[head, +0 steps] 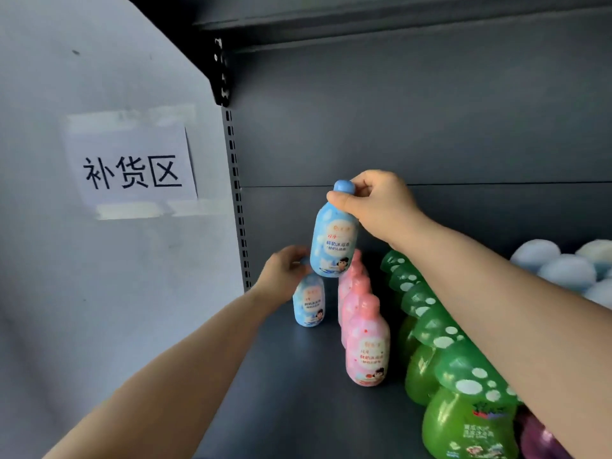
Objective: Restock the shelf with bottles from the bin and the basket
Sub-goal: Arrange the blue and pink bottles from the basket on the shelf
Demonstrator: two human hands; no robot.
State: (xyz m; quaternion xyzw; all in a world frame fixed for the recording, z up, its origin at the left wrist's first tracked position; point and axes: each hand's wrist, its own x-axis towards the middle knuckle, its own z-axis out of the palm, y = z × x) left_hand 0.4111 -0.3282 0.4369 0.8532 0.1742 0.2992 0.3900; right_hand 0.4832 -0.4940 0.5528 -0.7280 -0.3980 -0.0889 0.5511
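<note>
**Blue bottle aloft at the shelf's left end, held by the cap**

Right hand point(371, 207): clenched on cap and neck of the raised blue bottle point(332, 240), thumb in front, fingers behind. Hanging upright below the hand, clear of the shelf point(281, 392), base just above and beside the standing blue bottle point(309, 303).

Left hand point(284, 276): curled over that standing bottle's cap, seemingly grasping it; too blurred to tell whether touching the raised bottle's base.

Just to the right: pink bottles point(366, 346) in a row, then green bottles point(430, 326) under the right forearm.

Handling, as judged: rigid smooth plastic, probably a little slippery, moderate weight if full, not fragile. Fine to lower by the cap; firmer if taken at the shoulder below the neck. Tall, narrow, likely easy to topple against neighbours.
</note>
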